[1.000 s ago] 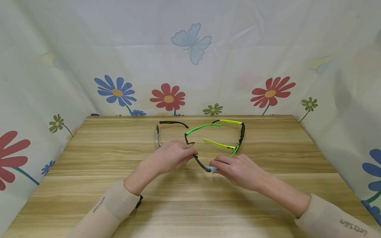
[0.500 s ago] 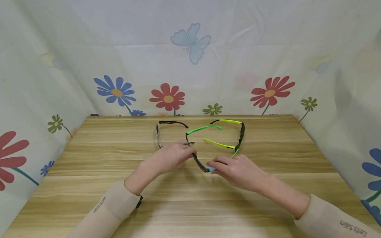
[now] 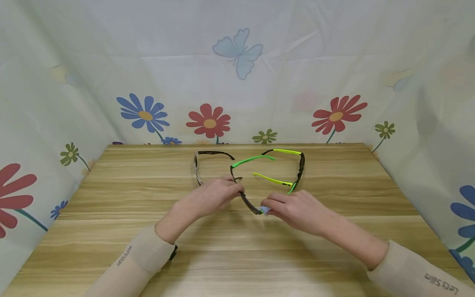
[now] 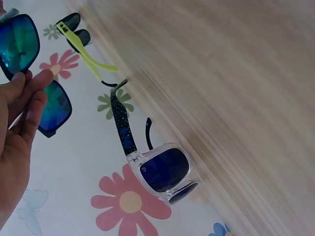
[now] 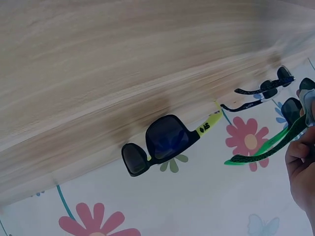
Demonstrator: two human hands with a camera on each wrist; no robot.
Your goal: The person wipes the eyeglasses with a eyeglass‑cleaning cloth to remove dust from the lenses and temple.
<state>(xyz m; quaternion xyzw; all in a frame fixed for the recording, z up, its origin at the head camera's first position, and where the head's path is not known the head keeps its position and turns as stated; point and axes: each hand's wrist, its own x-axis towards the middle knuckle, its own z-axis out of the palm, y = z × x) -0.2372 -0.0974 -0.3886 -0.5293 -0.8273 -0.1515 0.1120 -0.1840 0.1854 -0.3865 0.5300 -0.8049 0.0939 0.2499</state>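
Observation:
My left hand (image 3: 213,196) grips a pair of sunglasses (image 3: 250,205) with a dark frame and green temples, held above the table. In the left wrist view, that hand (image 4: 19,132) pinches them near the bridge, between two blue-green mirrored lenses (image 4: 55,110). My right hand (image 3: 302,212) pinches a small light blue cloth (image 3: 265,210) against the sunglasses' near end, by the hinge. The right wrist view shows the cloth (image 5: 309,101) bunched in the fingers, with the green temples (image 5: 270,147) pointing away. The fingertips behind the cloth are hidden.
Sunglasses with a clear frame and black temples (image 4: 165,169) lie behind my left hand. Black sunglasses with yellow temples (image 5: 167,137) lie further right on the wooden table (image 3: 237,255). A flower-printed curtain (image 3: 163,74) rises behind the table and at both sides.
My right hand and the cloth shift slightly left, then back right, at the sunglasses' near end. The left hand's grip stays about the same; the other two pairs stay still.

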